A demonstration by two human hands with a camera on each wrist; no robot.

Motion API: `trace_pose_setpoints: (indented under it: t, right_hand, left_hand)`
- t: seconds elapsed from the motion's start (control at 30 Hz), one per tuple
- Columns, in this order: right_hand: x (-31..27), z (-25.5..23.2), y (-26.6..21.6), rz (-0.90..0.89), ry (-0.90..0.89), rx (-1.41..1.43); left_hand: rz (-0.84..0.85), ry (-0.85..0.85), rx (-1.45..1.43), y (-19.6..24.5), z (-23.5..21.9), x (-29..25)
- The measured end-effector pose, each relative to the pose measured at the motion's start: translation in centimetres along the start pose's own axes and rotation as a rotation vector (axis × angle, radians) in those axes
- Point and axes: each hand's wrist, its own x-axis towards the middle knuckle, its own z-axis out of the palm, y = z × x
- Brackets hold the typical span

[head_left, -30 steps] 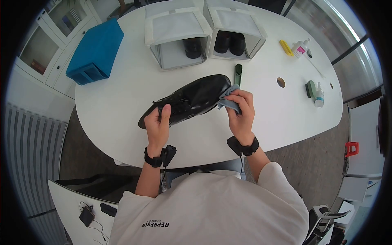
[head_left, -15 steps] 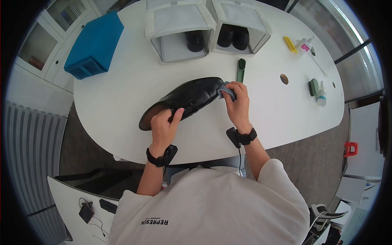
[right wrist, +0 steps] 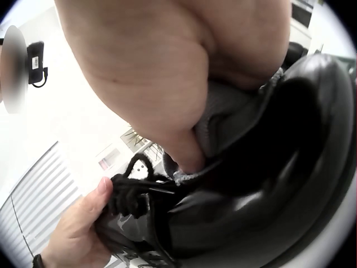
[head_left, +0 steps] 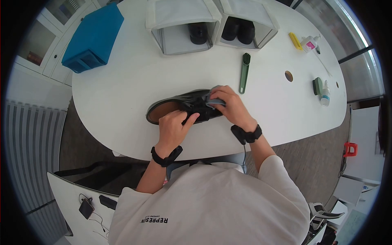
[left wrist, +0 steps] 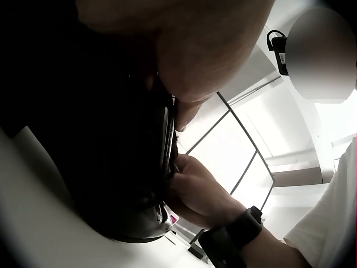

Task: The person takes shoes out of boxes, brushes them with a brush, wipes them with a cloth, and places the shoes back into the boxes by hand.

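Observation:
A black lace-up leather shoe with a brown insole is held over the white table, toe to the right. My left hand grips its near side by the opening, the thumb along the laces. My right hand pinches a folded grey-blue cloth, pressing it on the shoe just in front of the laces. In the right wrist view the cloth bunches under my fingers against the glossy upper. The left wrist view shows the shoe mostly as a dark shape.
A green-handled brush lies just beyond my right hand. Two white boxes with black shoes inside stand at the back. A blue case sits far left. Bottles, a yellow item and a green-backed brush are at right.
The shoe has come down and nearer, and has tipped so its opening and insole show. The right hand has moved the cloth from the toe end back toward the laces.

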Motion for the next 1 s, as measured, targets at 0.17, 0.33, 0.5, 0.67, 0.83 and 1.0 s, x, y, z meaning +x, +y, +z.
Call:
trace_pose_setpoints:
  t: [0.17, 0.33, 0.5, 0.67, 0.83, 1.0]
  right_hand:
    - [-1.9, -1.6, 1.3, 0.121, 0.148, -0.073]
    - [-3.9, -1.6, 2.1, 0.276, 0.282, 0.070]
    - [-4.7, -1.5, 1.5, 0.342, 0.370, 0.187]
    - [-0.7, -0.5, -1.0, 0.043, 0.154, -0.144]
    - [2.2, 1.8, -3.7, -0.051, 0.075, -0.079]
    - [2.6, 2.5, -4.7, -0.147, -0.096, 0.019]
  left_hand:
    - [-0.015, -0.049, 0.050, 0.4, -0.3, 0.1]
    - [-0.028, -0.101, -0.048, 0.2, -0.6, -1.0]
    - [-0.065, -0.258, -0.073, 0.4, -1.6, -1.8]
    - [-0.100, -0.332, -0.249, 0.3, -1.7, -2.5]
    - [-0.101, -0.320, -0.223, 0.1, -1.7, -3.2]
    - [-0.141, -0.426, -0.190, 0.2, -2.0, -3.8]
